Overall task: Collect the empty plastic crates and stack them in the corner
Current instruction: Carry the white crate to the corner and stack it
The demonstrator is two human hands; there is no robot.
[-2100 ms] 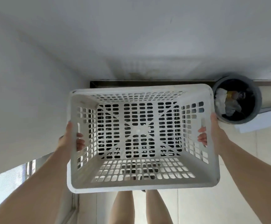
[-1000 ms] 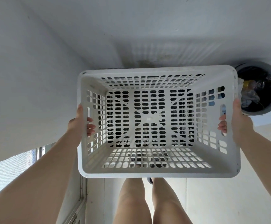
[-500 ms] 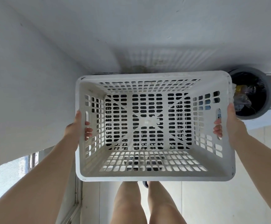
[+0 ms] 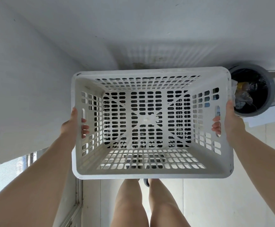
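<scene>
White perforated plastic crate (image 4: 151,171) held level in front, above the legs (image 4: 149,205), near the wall corner. Left hand (image 4: 71,125) and right hand (image 4: 230,123) gripping through side handle slots. Grey rubbish bin (image 4: 271,89) just beside, far right.

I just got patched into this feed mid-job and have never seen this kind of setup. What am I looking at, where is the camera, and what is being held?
There is no machine here: a person works with bare hands, and the single camera sits on their head, looking forward and down. So the arms reaching in from the bottom are their own. The left hand and the right hand each grip a side handle slot of one white plastic crate, with the fingertips poking through. The crate is empty and held above the pale tiled floor, close to a corner of white walls. To its right stands a grey bin with rubbish inside.
</scene>
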